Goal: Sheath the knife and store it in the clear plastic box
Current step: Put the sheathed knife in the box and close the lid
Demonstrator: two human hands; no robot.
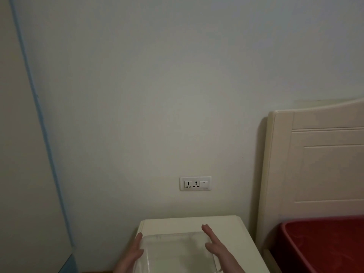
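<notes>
A clear plastic box (169,237) rests on a cream bedside table (177,223) at the bottom of the view, and its near part is cut off by the frame edge. My left hand (135,253) lies flat against the box's left wall with the fingers straight. My right hand (214,246) presses on the box's right side, fingers stretched forward and slightly apart. The box sits held between both hands. No knife or sheath shows anywhere, and what the box holds is hard to make out.
A pale wall fills most of the view, with a white socket plate (195,183) above the table. A cream headboard (315,164) and a red bed cover (325,247) stand to the right. A blue-edged panel (29,154) runs down the left.
</notes>
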